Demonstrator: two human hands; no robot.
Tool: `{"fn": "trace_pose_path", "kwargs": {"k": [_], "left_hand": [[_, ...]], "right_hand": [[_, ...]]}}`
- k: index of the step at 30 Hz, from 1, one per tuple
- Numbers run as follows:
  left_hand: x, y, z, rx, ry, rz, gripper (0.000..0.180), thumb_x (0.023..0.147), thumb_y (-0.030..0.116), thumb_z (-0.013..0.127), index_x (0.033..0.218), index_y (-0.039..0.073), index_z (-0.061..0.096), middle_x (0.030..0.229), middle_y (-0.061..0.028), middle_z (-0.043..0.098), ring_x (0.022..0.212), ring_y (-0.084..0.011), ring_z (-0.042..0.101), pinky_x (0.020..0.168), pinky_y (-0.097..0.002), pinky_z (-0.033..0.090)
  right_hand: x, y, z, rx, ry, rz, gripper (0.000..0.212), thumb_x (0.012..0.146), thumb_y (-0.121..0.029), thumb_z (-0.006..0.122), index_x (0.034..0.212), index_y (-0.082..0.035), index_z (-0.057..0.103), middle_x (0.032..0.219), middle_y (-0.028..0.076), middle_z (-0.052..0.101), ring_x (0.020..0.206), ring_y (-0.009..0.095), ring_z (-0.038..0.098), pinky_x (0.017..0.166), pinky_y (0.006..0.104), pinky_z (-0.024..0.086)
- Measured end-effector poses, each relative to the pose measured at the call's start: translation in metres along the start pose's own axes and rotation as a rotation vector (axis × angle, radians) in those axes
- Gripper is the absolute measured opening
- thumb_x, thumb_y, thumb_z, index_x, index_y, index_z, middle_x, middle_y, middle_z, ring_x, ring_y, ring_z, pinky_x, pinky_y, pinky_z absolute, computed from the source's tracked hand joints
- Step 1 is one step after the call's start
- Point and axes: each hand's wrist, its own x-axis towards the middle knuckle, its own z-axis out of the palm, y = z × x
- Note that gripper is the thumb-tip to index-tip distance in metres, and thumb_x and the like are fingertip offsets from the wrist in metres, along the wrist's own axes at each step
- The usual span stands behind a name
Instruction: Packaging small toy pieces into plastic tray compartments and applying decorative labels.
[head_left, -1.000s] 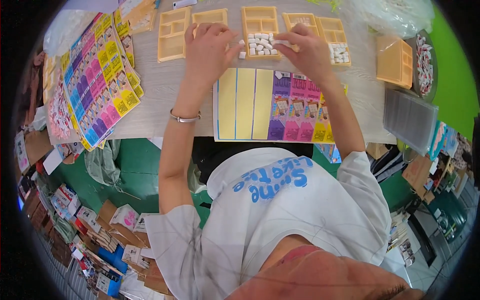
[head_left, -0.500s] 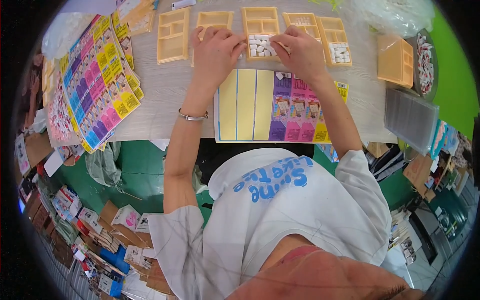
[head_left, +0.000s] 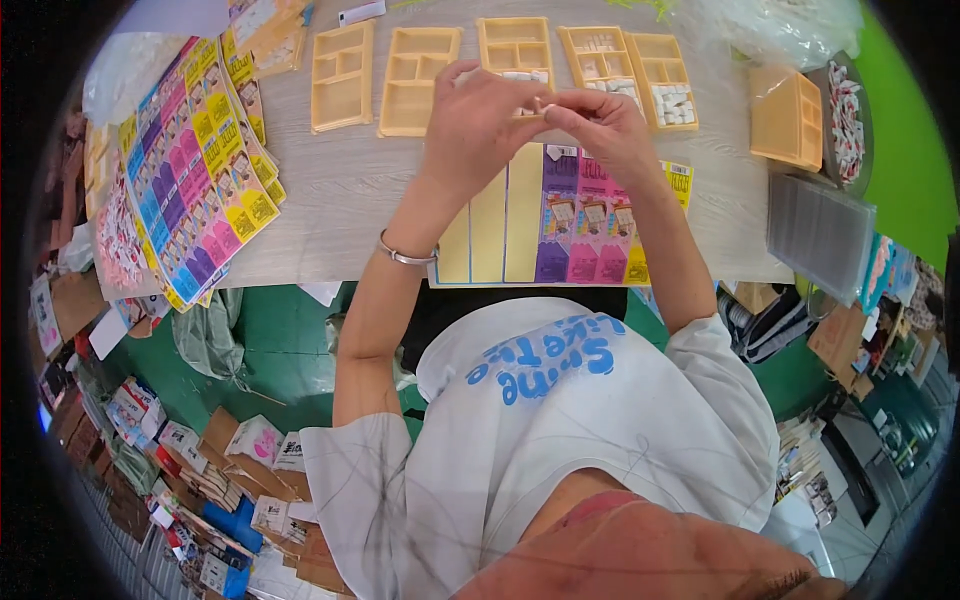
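My left hand (head_left: 475, 128) and my right hand (head_left: 612, 128) meet fingertip to fingertip above the near end of the middle beige tray (head_left: 514, 32). Both are closed in a pinch; something tiny and pale seems to be between them, too small to name. The hands partly cover small white blocks (head_left: 525, 76) in that tray's near compartment. Right of it, two more beige trays, one (head_left: 592, 66) beside another (head_left: 657, 50), also hold white blocks. To the left stand two trays without blocks, the outer one (head_left: 340, 98) and the inner one (head_left: 405, 112).
Below my hands lies a printed card sheet (head_left: 487, 235) with yellow strips and coloured panels. Stacked colourful sheets (head_left: 200, 170) cover the table's left. At right are stacked beige trays (head_left: 778, 118), a round container of red-and-white pieces (head_left: 848, 125) and a clear plastic box (head_left: 815, 235).
My hands have left the middle tray's sides and come together nearer me. The left moved right, uncovering the inner left tray. The trays appear slightly shifted in view.
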Motion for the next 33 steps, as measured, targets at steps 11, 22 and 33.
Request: {"fn": "trace_pose_path", "kwargs": {"k": [11,22,33], "left_hand": [[-0.037,-0.015,-0.016,0.473,-0.142,-0.148,0.018,0.081,0.027,0.079,0.095,0.017,0.075,0.089,0.0023,0.07,0.093,-0.0173,0.061,0.093,-0.041,0.036],[-0.018,-0.01,0.014,0.297,-0.084,-0.106,0.012,0.085,0.024,0.075,0.094,0.017,0.076,0.089,0.0033,0.069,0.093,-0.0173,0.062,0.092,-0.0395,0.036],[-0.037,0.003,0.014,0.487,-0.342,-0.106,0.069,0.09,0.045,0.067,0.148,0.012,0.049,0.155,-0.0042,0.044,0.143,-0.027,0.036,0.117,-0.0588,0.022]], "right_hand": [[-0.039,0.012,0.023,-0.968,0.074,-0.261,0.019,0.088,-0.011,0.074,0.105,-0.003,0.072,0.09,0.015,0.067,0.073,0.03,0.068,0.067,0.0378,0.055],[0.01,0.009,0.009,-0.854,0.19,-0.481,0.016,0.087,-0.015,0.076,0.102,-0.012,0.075,0.089,0.007,0.067,0.071,0.025,0.068,0.064,0.0351,0.054],[0.009,0.011,0.012,-0.911,0.119,-0.426,0.018,0.085,-0.017,0.076,0.103,-0.016,0.077,0.085,0.005,0.067,0.072,0.024,0.068,0.065,0.0357,0.055]]}}
